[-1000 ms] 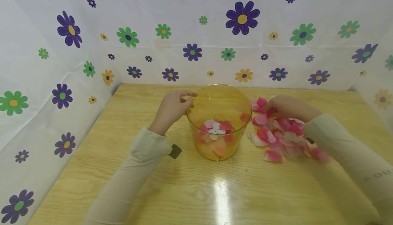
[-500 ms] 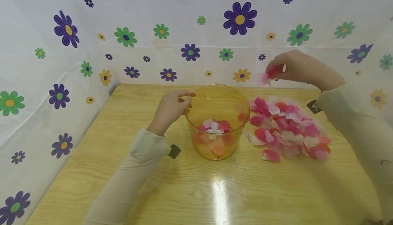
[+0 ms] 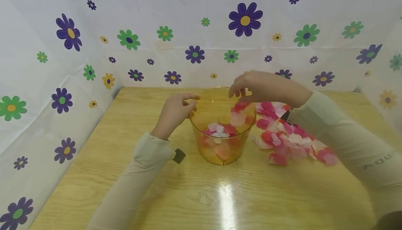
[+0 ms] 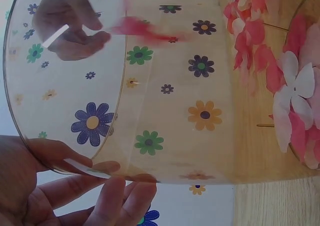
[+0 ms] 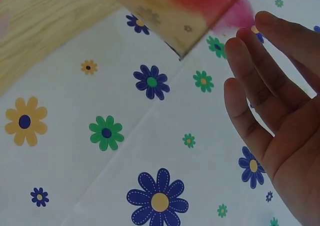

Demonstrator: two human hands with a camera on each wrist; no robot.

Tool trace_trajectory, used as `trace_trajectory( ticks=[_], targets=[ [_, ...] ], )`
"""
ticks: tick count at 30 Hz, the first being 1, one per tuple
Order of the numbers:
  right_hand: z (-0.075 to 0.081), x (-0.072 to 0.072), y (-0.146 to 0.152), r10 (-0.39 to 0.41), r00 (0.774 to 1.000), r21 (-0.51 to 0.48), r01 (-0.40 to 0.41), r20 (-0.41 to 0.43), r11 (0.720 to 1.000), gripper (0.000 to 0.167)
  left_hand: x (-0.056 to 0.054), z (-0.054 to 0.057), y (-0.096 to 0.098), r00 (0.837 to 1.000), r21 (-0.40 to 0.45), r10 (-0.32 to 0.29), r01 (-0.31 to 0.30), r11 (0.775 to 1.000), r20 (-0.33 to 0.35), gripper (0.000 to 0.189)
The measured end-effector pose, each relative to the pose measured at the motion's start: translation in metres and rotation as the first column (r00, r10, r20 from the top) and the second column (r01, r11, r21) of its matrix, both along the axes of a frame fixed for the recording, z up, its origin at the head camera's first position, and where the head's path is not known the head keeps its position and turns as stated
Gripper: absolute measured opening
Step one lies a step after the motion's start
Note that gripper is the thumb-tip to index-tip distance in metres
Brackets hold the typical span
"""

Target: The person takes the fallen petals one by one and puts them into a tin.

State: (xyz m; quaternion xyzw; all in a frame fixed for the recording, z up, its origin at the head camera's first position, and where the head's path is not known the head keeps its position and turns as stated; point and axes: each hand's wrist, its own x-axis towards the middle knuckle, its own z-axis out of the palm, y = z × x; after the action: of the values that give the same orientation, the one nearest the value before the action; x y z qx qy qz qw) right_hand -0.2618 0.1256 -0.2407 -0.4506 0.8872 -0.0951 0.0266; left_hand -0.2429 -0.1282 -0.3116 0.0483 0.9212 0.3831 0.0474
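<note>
We look to be mid-drop here, left hand (image 3: 176, 111) pinching the amber bucket (image 3: 205, 149) by its rim, right hand (image 3: 267, 86) loosely spread, holding nothing, above blurred petals (image 3: 238, 113) inside it, next probably needing another pinch from the petal pile (image 3: 282, 137) just beside.

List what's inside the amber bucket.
Pink, red and pale petals at the bottom, a white four-lobed piece on top; blurred petals below the right hand. Anything beneath the top petals is covered.

Diffuse, moderately bright illumination, with white glare streaking the counter (image 3: 188, 195) toward its near edge and airborne petals (image 4: 142, 32) motion-blurred.
</note>
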Motion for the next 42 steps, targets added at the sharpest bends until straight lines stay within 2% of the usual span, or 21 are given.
trace_trajectory(
  ticks=[4,10,15,19,22,26,29,32,35,37,40,42],
  targets=[
    [-0.010,0.000,0.000,0.009,1.000,0.022,-0.009,0.007,1.000,0.024,0.000,-0.002,0.001,1.000,-0.008,-0.002,0.002,1.000,-0.005,0.030],
    [-0.008,-0.001,0.014,-0.006,1.000,-0.009,0.005,-0.027,1.000,0.023,0.001,-0.002,0.001,1.000,-0.002,0.012,-0.012,1.000,-0.002,0.031],
    [-0.008,0.002,0.039,-0.060,0.997,-0.074,0.056,-0.058,0.996,0.023,0.001,-0.004,0.001,1.000,0.021,0.024,-0.024,0.999,-0.015,0.031],
    [-0.014,0.004,0.061,-0.117,0.991,-0.118,0.109,-0.059,0.987,0.023,0.002,-0.007,0.001,0.999,0.067,0.048,-0.047,0.997,-0.016,0.031],
    [-0.025,0.005,0.077,-0.168,0.986,-0.109,0.166,-0.010,0.980,0.023,0.003,-0.008,0.000,0.997,0.100,0.071,-0.070,0.993,-0.005,0.031],
    [-0.049,0.003,0.094,-0.214,0.976,-0.040,0.216,0.048,0.976,0.024,0.003,-0.010,0.000,0.997,0.150,0.083,-0.083,0.985,0.008,0.030],
    [-0.070,0.002,0.102,-0.255,0.962,0.030,0.253,0.102,0.967,0.025,0.002,-0.010,-0.001,0.996,0.194,0.086,-0.087,0.977,0.013,0.030],
    [-0.087,0.001,0.107,-0.313,0.937,0.095,0.301,0.156,0.949,0.027,0.002,-0.011,-0.002,0.996,0.223,0.087,-0.089,0.971,0.016,0.029],
    [-0.102,-0.003,0.111,-0.333,0.918,0.120,0.313,0.217,0.942,0.028,0.001,-0.011,-0.002,0.996,0.237,0.082,-0.086,0.968,0.026,0.029],
    [-0.109,-0.004,0.113,-0.361,0.897,0.128,0.338,0.254,0.932,0.031,0.000,-0.013,-0.002,0.997,0.248,0.073,-0.080,0.965,0.038,0.029],
    [-0.114,-0.003,0.112,-0.366,0.888,0.135,0.341,0.278,0.930,0.037,-0.002,-0.015,-0.002,0.997,0.255,0.055,-0.065,0.965,0.047,0.029],
    [-0.115,-0.001,0.109,-0.353,0.890,0.131,0.329,0.288,0.935,0.038,-0.004,-0.016,-0.001,0.998,0.261,0.046,-0.057,0.964,0.050,0.029]
  ],
)
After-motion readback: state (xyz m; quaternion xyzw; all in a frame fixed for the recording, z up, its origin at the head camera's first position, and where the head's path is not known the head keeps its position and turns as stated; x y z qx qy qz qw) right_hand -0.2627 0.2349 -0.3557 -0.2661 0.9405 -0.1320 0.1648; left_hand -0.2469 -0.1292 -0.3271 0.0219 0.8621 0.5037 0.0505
